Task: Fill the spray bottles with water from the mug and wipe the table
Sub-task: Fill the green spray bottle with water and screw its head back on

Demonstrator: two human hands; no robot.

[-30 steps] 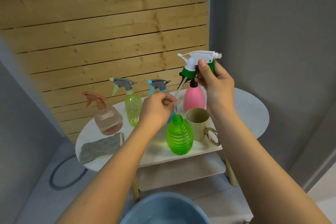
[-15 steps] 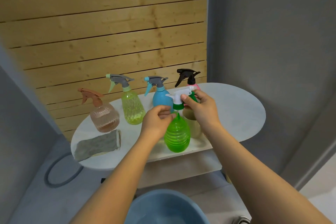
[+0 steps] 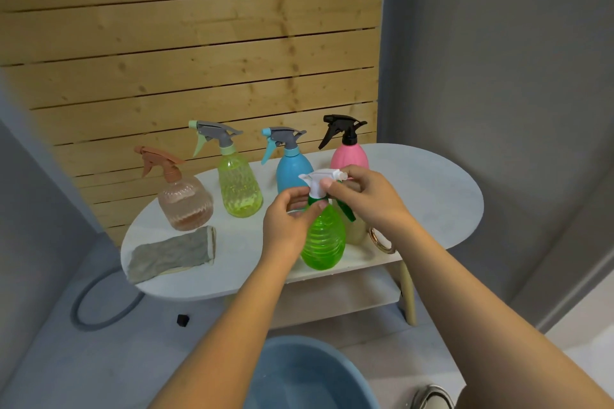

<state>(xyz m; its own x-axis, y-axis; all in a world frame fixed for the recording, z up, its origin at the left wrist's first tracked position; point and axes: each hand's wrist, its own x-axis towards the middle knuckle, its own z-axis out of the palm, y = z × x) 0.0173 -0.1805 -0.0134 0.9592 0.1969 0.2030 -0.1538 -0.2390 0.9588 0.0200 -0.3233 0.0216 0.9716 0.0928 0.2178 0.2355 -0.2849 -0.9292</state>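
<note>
Green bottle (image 3: 323, 239) gripped between left hand (image 3: 288, 222) and right hand (image 3: 367, 197).

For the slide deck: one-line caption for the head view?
Both hands, left and right, fit the white sprayer onto the green bottle on the table.

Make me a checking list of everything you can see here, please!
Surface: white oval table, shelf beneath.
Job's things: ribbed green plastic spray bottle upright with white trigger head at its neck; beige mug behind it; peach, yellow-green, blue and pink spray bottles capped; grey folded cloth lying flat.
Clutter: small black block on floor.
Hands: left hand pinches bottle neck; right hand grips trigger head.
Cables: grey hose loop on floor.
Surroundings: wooden slat wall, grey walls, blue basin.
</note>
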